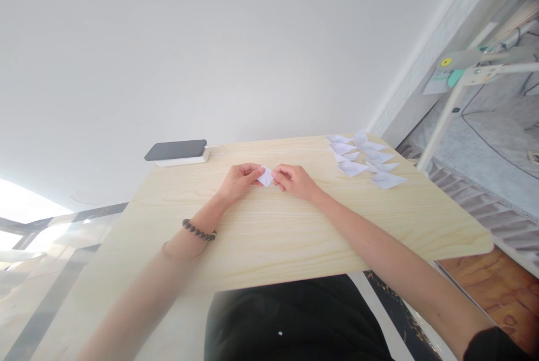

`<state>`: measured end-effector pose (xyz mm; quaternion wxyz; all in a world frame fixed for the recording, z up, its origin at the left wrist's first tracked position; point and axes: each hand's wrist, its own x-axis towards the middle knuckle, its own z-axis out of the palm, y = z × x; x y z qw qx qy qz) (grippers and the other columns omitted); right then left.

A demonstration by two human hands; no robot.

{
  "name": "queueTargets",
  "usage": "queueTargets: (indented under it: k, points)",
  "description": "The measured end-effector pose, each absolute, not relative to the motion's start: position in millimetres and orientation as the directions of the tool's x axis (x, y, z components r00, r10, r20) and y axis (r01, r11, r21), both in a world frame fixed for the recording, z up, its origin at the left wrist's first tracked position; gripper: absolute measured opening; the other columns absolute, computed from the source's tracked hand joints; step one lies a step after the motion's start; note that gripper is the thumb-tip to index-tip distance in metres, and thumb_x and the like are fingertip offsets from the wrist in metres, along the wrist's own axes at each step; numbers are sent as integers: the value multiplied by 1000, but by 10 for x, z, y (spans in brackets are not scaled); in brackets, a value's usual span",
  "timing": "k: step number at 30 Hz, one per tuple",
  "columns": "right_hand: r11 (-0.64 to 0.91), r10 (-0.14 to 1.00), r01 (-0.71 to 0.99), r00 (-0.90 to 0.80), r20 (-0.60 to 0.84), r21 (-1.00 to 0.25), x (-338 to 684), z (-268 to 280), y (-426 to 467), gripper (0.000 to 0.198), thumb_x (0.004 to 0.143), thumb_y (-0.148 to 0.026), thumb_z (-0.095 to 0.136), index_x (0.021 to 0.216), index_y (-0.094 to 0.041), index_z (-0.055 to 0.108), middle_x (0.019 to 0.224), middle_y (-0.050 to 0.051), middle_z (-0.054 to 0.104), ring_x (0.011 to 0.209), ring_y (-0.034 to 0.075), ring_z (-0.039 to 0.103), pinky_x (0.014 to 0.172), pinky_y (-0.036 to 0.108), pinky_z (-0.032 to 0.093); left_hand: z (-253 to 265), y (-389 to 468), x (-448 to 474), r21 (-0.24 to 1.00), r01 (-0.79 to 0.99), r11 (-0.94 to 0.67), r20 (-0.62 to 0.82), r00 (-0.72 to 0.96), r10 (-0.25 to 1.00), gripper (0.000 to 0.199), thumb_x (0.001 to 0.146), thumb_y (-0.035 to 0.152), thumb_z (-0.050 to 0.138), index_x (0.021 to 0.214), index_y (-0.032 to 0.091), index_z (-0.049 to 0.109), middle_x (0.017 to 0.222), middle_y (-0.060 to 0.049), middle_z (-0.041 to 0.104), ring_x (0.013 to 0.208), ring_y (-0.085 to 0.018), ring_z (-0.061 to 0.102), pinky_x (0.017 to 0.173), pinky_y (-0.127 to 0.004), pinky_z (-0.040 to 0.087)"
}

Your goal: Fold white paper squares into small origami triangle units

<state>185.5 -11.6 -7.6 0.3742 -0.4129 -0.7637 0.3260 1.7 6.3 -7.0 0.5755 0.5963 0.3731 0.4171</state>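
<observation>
A small folded piece of white paper (265, 177) is held up between my two hands, above the middle of the table. My left hand (241, 182), with a dark bead bracelet on its wrist, pinches the paper's left side between thumb and fingers. On the opposite side, my right hand (293, 180) has thumb and forefinger closed on the right edge. To the right lie several folded white paper pieces (352, 168), pointed in shape and set out in two rough columns.
The pale wooden table (269, 248) stands against a white wall (252, 58). At its back left a dark phone (177, 150) rests on a white block (185, 160) with a white cable. Beyond the right edge rises a white metal frame (442, 119).
</observation>
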Motion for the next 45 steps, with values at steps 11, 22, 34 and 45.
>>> queueTargets:
  k: [11,22,34,45]
  points:
    - [462,885,448,-296,361,-765,1864,-116,-92,27,83,-36,40,71,-16,53,62,0,59,45,7,46,49,19,36,-42,11,38,996,94,-10,-32,434,900,29,64,30,69,84,11,61,75,-8,67,69,-16,62,72,-33,49]
    - [463,886,482,-270,376,-744,1873,-114,-90,29,83,-38,41,70,-15,54,59,0,59,48,7,47,51,19,35,-45,15,37,998,60,-10,-18,456,890,32,64,28,69,91,12,59,77,-6,67,72,-16,61,75,-34,49]
    - [406,907,443,-306,291,-800,1867,-123,-80,32,83,-41,39,67,-16,51,60,0,57,46,7,45,48,20,36,-84,48,15,993,62,-97,52,513,857,33,62,23,69,91,11,60,87,-9,66,83,-19,61,79,-36,44]
    - [429,898,451,-309,314,-783,1880,-117,-84,31,83,-41,39,72,-16,53,61,0,58,45,7,46,49,20,36,-113,58,6,993,35,-115,82,495,865,36,66,23,67,98,12,57,94,-9,64,88,-19,59,84,-37,42]
